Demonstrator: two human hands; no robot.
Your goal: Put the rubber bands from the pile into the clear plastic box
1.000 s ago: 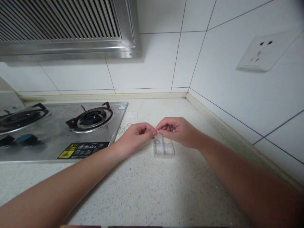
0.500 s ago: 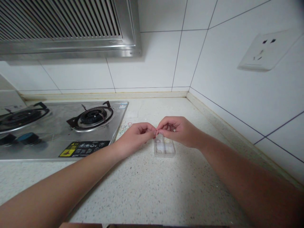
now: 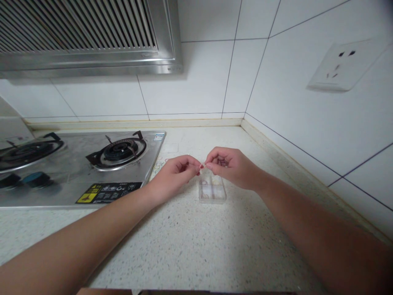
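My left hand (image 3: 175, 173) and right hand (image 3: 232, 165) meet fingertip to fingertip, above the desk (image 3: 196, 246). Both grips are together, thumb against forefinger, clamped on one tiny red piece (image 3: 202, 166). It is thin and soft-looking, too small to tell its full shape. Only a short bit shows between the two pinches, so its long axis runs roughly left to right, from one hand to the other, about level. It sits in the air just above the far edge of the clear box (image 3: 211, 191), not touching it as far as I can tell.

The clear box is transparent hard plastic, a shallow rectangle lying flat on the desk, with dividers making small compartments. A few pale ring shapes show faintly inside; which compartment they are in, I cannot tell.

The desk is pale speckled stone, matte. A scatter of thin coloured rings (image 3: 159, 164) lies on it to the left of my left hand, beside the stove (image 3: 61, 180). The stove is brushed steel, with a round black burner (image 3: 119, 150). Glossy white tiles (image 3: 199, 82) cover the walls, and a white socket (image 3: 340, 67) is on the right one.
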